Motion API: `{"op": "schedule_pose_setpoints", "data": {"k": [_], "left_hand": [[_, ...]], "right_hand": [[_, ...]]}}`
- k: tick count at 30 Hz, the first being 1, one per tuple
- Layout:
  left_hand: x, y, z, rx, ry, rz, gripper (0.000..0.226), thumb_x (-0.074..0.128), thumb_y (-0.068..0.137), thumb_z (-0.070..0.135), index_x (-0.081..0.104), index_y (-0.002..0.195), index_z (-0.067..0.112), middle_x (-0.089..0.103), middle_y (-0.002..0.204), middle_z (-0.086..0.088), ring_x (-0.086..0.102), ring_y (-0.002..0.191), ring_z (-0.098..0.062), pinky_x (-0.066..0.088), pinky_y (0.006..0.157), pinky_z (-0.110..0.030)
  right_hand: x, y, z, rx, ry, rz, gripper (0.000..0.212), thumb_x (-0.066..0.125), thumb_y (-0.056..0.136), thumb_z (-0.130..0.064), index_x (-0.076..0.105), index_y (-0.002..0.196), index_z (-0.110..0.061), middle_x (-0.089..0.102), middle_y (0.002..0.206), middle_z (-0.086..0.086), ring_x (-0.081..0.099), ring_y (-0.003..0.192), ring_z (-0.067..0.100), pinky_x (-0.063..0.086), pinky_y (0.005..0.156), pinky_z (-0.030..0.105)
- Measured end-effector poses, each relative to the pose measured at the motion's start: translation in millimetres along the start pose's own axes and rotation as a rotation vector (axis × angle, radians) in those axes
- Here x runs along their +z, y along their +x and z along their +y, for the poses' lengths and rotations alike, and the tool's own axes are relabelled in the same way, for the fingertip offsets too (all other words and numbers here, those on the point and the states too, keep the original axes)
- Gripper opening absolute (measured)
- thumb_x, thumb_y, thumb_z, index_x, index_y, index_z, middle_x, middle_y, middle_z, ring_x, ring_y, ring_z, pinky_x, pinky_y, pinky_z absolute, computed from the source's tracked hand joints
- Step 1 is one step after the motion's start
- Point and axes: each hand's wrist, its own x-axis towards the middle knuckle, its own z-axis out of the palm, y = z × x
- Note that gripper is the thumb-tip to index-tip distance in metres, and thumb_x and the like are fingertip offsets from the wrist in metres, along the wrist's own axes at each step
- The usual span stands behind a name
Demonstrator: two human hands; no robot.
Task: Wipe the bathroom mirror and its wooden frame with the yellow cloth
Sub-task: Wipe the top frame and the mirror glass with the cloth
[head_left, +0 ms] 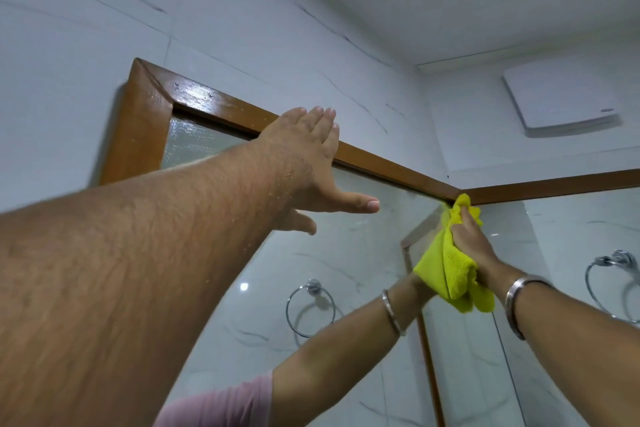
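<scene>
Left hand (311,163) — raised, fingers spread flat on wooden frame (214,104), grip empty. Right hand (474,239) — grip closed on bunched yellow cloth (446,270), pressed to mirror (363,253) corner.

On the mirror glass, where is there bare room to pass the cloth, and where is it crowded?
Free: the mirror glass between the left hand and the yellow cloth, under the wooden frame's top rail. Also the glass at the top left corner, beside the frame's left upright. Crowded: the top right corner, where the right hand presses the cloth against the glass.
</scene>
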Motion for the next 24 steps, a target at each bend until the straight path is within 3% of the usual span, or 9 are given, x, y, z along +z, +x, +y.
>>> {"op": "schedule_pose_setpoints", "data": {"k": [2,5,7,10,12,14,17,19,24], "left_hand": [[-0.6,-0.7,1.9,-0.004,0.003,-0.004,0.133,-0.003,0.059,0.098,-0.012,0.155,0.007,-0.019,0.164,-0.013,-0.014,0.152,-0.028,-0.006,0.123,-0.044],[-0.4,-0.4,2.1,-0.016,0.0,0.004,0.134,-0.002,0.059,0.098,-0.008,0.156,0.006,-0.015,0.165,-0.014,-0.007,0.153,-0.029,0.002,0.125,-0.047],[-0.6,0.3,3.8,-0.022,-0.008,0.011,0.134,-0.001,0.06,0.098,-0.006,0.157,0.006,-0.013,0.165,-0.014,-0.003,0.153,-0.031,0.005,0.124,-0.047],[-1.4,-0.3,4.8,-0.021,-0.008,0.006,0.133,0.0,0.061,0.099,-0.006,0.157,0.006,-0.013,0.165,-0.014,-0.002,0.153,-0.031,0.006,0.124,-0.048],[-1.4,0.0,4.2,-0.019,-0.012,0.005,0.132,0.001,0.062,0.099,-0.006,0.157,0.007,-0.013,0.165,-0.014,-0.003,0.153,-0.031,0.005,0.124,-0.048],[-1.5,0.4,3.8,-0.009,-0.004,0.006,0.132,0.001,0.062,0.099,-0.006,0.157,0.007,-0.013,0.165,-0.015,-0.003,0.153,-0.032,0.006,0.124,-0.049],[0.9,2.1,2.1,-0.013,0.009,0.018,0.133,-0.001,0.061,0.099,-0.005,0.157,0.007,-0.012,0.165,-0.015,-0.003,0.153,-0.032,0.006,0.124,-0.049],[0.9,2.4,2.6,-0.011,0.005,0.018,0.134,-0.002,0.061,0.099,-0.005,0.157,0.007,-0.011,0.165,-0.015,-0.003,0.153,-0.032,0.005,0.124,-0.049],[1.2,0.3,4.3,-0.016,0.006,0.033,0.138,-0.011,0.056,0.099,-0.002,0.157,0.006,-0.009,0.165,-0.016,0.002,0.153,-0.032,0.008,0.123,-0.049]], "right_hand": [[1.4,-3.7,-6.1,-0.03,0.027,-0.009,0.057,0.035,0.098,-0.017,0.018,0.151,-0.021,0.013,0.162,0.001,0.016,0.147,0.022,0.015,0.118,0.035],[14.3,-28.8,-21.8,-0.313,0.135,-0.005,0.056,0.04,0.094,-0.016,0.026,0.148,-0.019,0.022,0.156,-0.008,0.018,0.142,0.004,0.011,0.113,0.017],[14.8,-38.2,-18.0,-0.405,0.183,-0.051,0.06,0.039,0.091,-0.021,0.024,0.149,-0.02,0.022,0.153,-0.012,0.018,0.141,0.002,0.011,0.115,0.018],[-0.9,-16.0,-11.7,-0.224,0.107,-0.073,0.058,0.039,0.098,-0.014,0.017,0.151,-0.021,0.016,0.16,0.001,0.02,0.146,0.02,0.017,0.12,0.036],[-7.5,-2.3,-10.1,-0.043,0.046,-0.062,0.059,0.037,0.098,-0.016,0.015,0.152,-0.023,0.016,0.16,0.005,0.024,0.145,0.028,0.022,0.117,0.038],[-5.9,-4.5,-9.5,-0.09,0.049,-0.059,0.058,0.039,0.097,-0.015,0.018,0.151,-0.022,0.017,0.16,0.004,0.024,0.145,0.026,0.021,0.117,0.036],[5.4,-28.1,3.4,-0.311,0.106,-0.073,0.061,0.042,0.093,-0.016,0.023,0.15,-0.02,0.02,0.159,-0.002,0.021,0.144,0.014,0.015,0.117,0.03],[8.5,-45.9,24.2,-0.263,0.156,-0.04,0.065,0.041,0.087,-0.022,0.023,0.15,-0.017,0.023,0.156,-0.001,0.022,0.143,0.014,0.016,0.117,0.031],[12.9,-116.8,111.3,-0.058,0.075,-0.023,0.062,0.042,0.097,-0.004,0.015,0.15,-0.019,0.014,0.16,0.001,0.019,0.147,0.022,0.016,0.116,0.033]]}}
